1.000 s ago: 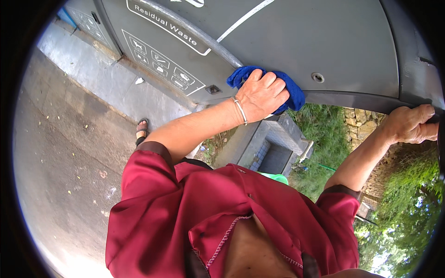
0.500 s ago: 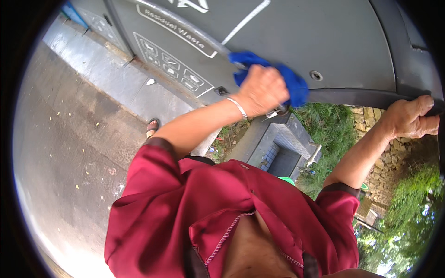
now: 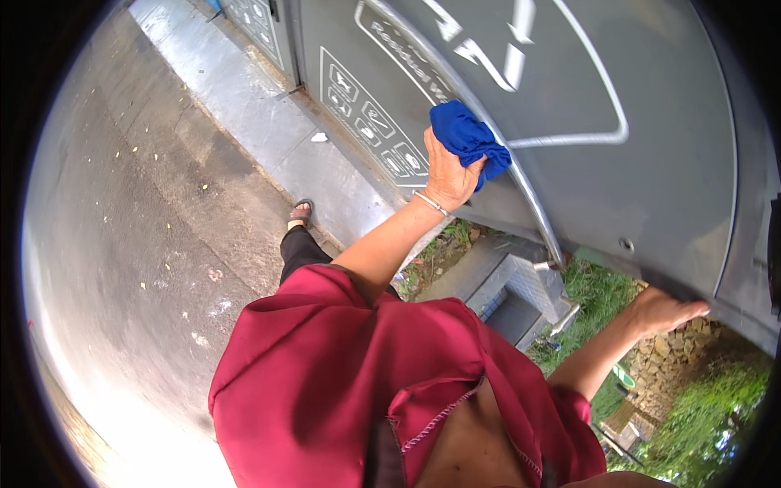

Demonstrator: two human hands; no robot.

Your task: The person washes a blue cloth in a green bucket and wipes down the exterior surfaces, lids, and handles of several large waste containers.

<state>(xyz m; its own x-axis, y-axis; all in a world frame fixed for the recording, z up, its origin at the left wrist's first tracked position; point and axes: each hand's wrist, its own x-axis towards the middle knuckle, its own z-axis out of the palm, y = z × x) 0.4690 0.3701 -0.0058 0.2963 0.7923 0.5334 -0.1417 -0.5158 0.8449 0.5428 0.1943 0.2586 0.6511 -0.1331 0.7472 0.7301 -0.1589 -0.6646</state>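
My left hand (image 3: 449, 172) is closed around a bunched blue cloth (image 3: 467, 137). The cloth lies against the curved metal handle bar (image 3: 533, 201) on the front of a grey waste bin (image 3: 667, 106). A thin bracelet circles that wrist. Farther right, my right hand (image 3: 661, 311) grips the edge of the bin's grey panel, its thumb stretched out along the edge. The other fingers of this hand are partly hidden behind the panel. White symbols and icon boxes are printed on the bin front.
A grey stone block with a tiled basin (image 3: 514, 313) stands below the bin's end. Grass (image 3: 598, 297) and a stone wall (image 3: 663, 354) lie beyond it. On the left, a paved strip (image 3: 272, 134) borders the road (image 3: 154, 236). My sandalled foot (image 3: 301, 211) stands at that strip.
With the cloth, my left hand has moved left and up along the bar from its lower end. The whole view has shifted, and my right hand appears lower along the panel edge.
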